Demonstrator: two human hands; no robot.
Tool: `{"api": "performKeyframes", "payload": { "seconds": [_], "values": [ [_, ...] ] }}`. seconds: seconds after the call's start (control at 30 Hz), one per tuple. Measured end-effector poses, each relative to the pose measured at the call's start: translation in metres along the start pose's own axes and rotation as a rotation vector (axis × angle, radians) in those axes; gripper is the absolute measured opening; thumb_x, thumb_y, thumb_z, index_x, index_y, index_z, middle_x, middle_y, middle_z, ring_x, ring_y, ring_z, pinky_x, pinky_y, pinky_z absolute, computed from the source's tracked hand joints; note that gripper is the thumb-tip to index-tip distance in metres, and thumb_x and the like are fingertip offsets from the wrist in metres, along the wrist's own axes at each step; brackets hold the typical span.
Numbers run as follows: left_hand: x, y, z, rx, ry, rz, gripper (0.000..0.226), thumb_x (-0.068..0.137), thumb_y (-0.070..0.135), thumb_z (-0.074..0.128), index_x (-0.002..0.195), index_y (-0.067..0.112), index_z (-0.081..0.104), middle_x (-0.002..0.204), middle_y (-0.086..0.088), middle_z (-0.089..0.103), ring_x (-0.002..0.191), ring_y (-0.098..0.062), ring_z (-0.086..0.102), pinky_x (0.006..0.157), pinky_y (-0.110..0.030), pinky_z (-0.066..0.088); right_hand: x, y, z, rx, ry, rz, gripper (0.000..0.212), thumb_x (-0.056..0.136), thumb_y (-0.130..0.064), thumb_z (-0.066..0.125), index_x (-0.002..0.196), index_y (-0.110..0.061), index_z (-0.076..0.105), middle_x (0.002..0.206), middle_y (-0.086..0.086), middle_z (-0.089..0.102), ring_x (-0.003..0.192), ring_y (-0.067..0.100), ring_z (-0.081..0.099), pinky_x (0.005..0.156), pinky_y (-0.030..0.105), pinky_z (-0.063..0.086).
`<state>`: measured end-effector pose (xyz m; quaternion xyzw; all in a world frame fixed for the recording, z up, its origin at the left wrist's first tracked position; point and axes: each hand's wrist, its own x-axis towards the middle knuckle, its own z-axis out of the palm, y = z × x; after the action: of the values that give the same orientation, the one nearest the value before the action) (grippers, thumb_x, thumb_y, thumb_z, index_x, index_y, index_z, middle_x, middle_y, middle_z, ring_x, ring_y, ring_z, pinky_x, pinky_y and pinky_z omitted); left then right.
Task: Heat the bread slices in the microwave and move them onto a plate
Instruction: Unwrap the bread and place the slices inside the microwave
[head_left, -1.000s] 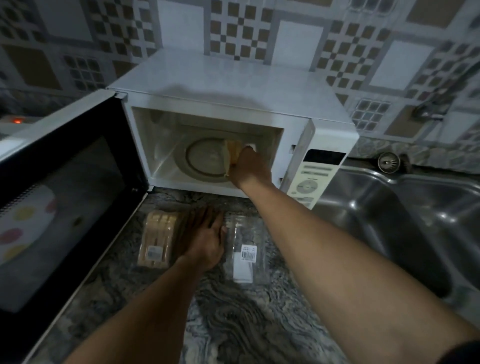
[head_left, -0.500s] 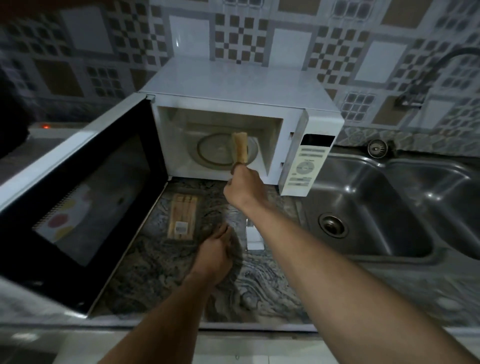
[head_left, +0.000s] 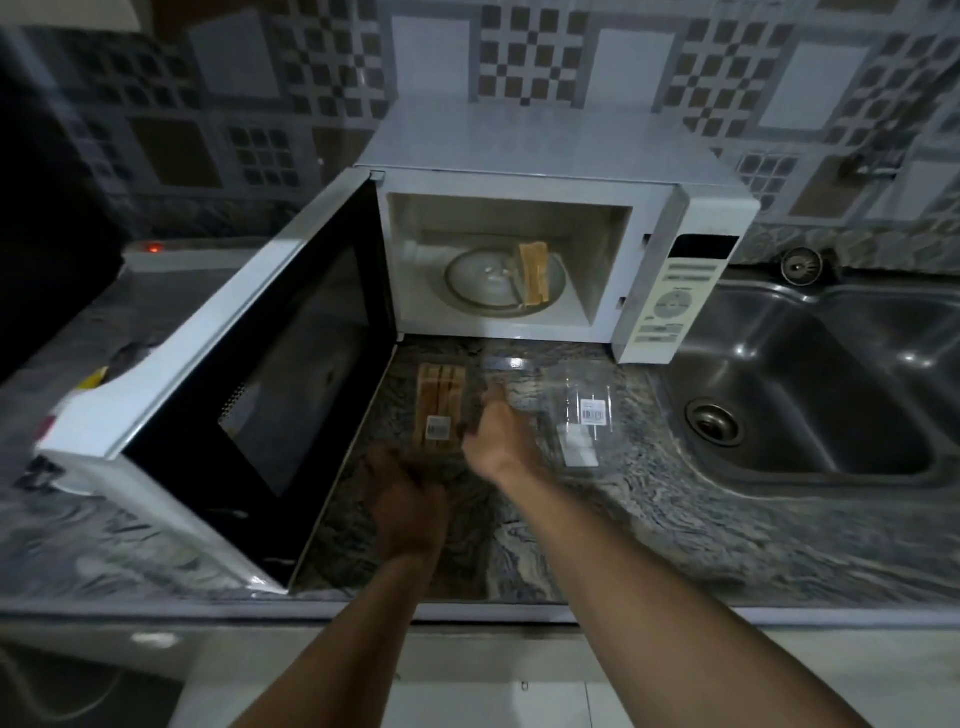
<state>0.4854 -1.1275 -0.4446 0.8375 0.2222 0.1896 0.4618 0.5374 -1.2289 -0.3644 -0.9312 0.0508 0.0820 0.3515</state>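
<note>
Since the bread slices (head_left: 535, 275) already stand on edge on the round glass turntable (head_left: 467, 283) inside the white microwave (head_left: 545, 150), loading looks at least begun. The dark-windowed door (head_left: 249, 374) hangs wide, so closing, heating and plating all seem left, and no plate shows. On the veined, stone-patterned bench (head_left: 675, 509), a clear packet (head_left: 439, 410) of more slices lies near a glossy transparent lid (head_left: 587, 415). The right hand (head_left: 498, 434) reaches just beside that packet, fingers loose, gripping nothing visible. The left hand (head_left: 410, 504) hovers nearer, too dark and blurred to tell its grip.
</note>
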Motion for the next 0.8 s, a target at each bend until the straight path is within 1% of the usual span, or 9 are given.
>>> {"api": "performKeyframes", "payload": {
  "seconds": [0.07,0.13,0.2,0.27,0.37,0.47,0.63,0.73,0.8],
  "values": [
    [0.010,0.004,0.003,-0.016,0.011,-0.109,0.035,0.090,0.007,0.050,0.124,-0.002,0.045,0.127,-0.027,0.051,0.116,-0.041,0.049,0.097,-0.037,0.033,-0.003,0.003,0.009,0.003,0.002,0.018,0.053,0.087,-0.008,0.066,0.133,-0.017,0.041,0.114,0.014,0.066,0.103,0.037,0.064,0.080,0.042,0.056],
    [0.018,0.003,0.009,-0.001,-0.043,-0.178,0.020,0.092,0.002,0.050,0.110,-0.002,0.056,0.120,-0.025,0.055,0.114,-0.039,0.051,0.095,-0.033,0.031,-0.005,0.005,0.014,0.026,0.012,0.029,0.051,0.087,-0.007,0.064,0.131,-0.019,0.042,0.114,0.015,0.065,0.102,0.037,0.064,0.078,0.042,0.055],
    [0.028,0.002,0.010,-0.035,-0.079,-0.247,0.011,0.087,0.013,0.051,0.089,0.016,0.061,0.109,-0.020,0.063,0.101,-0.035,0.060,0.092,-0.039,0.045,-0.006,0.008,0.015,0.023,0.027,-0.012,0.046,0.087,-0.006,0.064,0.127,-0.018,0.045,0.114,0.014,0.063,0.102,0.037,0.063,0.073,0.036,0.049],
    [0.034,0.001,0.007,-0.248,-0.141,-0.344,0.018,0.078,0.019,0.051,0.090,0.023,0.064,0.105,-0.013,0.067,0.094,-0.032,0.065,0.086,-0.046,0.055,-0.009,0.011,0.015,-0.083,0.051,-0.115,0.051,0.085,-0.005,0.065,0.132,-0.015,0.047,0.123,0.013,0.056,0.111,0.036,0.057,0.080,0.036,0.048],
    [0.031,0.012,0.004,-0.632,-0.134,-0.463,0.024,0.086,-0.010,0.050,0.089,0.009,0.064,0.087,-0.015,0.064,0.087,-0.033,0.061,0.079,-0.044,0.051,-0.015,0.013,0.011,-0.326,0.023,-0.340,0.044,0.084,-0.012,0.067,0.126,-0.008,0.057,0.128,0.011,0.049,0.123,0.033,0.048,0.100,0.038,0.045],
    [0.031,0.014,0.008,-0.805,-0.109,-0.499,0.037,0.083,-0.023,0.047,0.075,0.008,0.064,0.080,-0.019,0.062,0.086,-0.038,0.058,0.080,-0.053,0.048,-0.018,0.010,0.004,-0.450,-0.102,-0.417,0.031,0.084,-0.017,0.064,0.112,-0.004,0.065,0.124,0.013,0.057,0.124,0.031,0.046,0.102,0.037,0.041],
    [0.026,0.007,0.001,-0.739,-0.203,-0.417,0.021,0.073,0.000,0.065,0.073,0.020,0.074,0.082,-0.015,0.066,0.088,-0.030,0.060,0.079,-0.042,0.048,-0.014,0.007,-0.005,-0.504,-0.122,-0.434,0.026,0.086,-0.003,0.057,0.110,0.000,0.065,0.119,0.017,0.061,0.118,0.034,0.053,0.094,0.039,0.046],
    [0.024,0.002,0.000,-0.626,-0.244,-0.353,0.030,0.075,0.002,0.070,0.085,0.029,0.077,0.090,-0.014,0.068,0.087,-0.026,0.062,0.081,-0.040,0.052,-0.010,0.008,-0.005,-0.492,-0.125,-0.432,0.022,0.085,-0.001,0.055,0.105,0.000,0.065,0.115,0.019,0.061,0.111,0.037,0.057,0.089,0.041,0.051],
    [0.024,0.010,0.000,-0.734,-0.184,-0.441,0.034,0.082,-0.018,0.062,0.109,0.002,0.069,0.087,-0.017,0.065,0.079,-0.028,0.060,0.069,-0.034,0.055,-0.009,0.008,-0.003,-0.492,-0.145,-0.431,0.021,0.085,-0.001,0.055,0.104,-0.001,0.064,0.114,0.019,0.061,0.108,0.038,0.059,0.088,0.044,0.053]
  ]
}}
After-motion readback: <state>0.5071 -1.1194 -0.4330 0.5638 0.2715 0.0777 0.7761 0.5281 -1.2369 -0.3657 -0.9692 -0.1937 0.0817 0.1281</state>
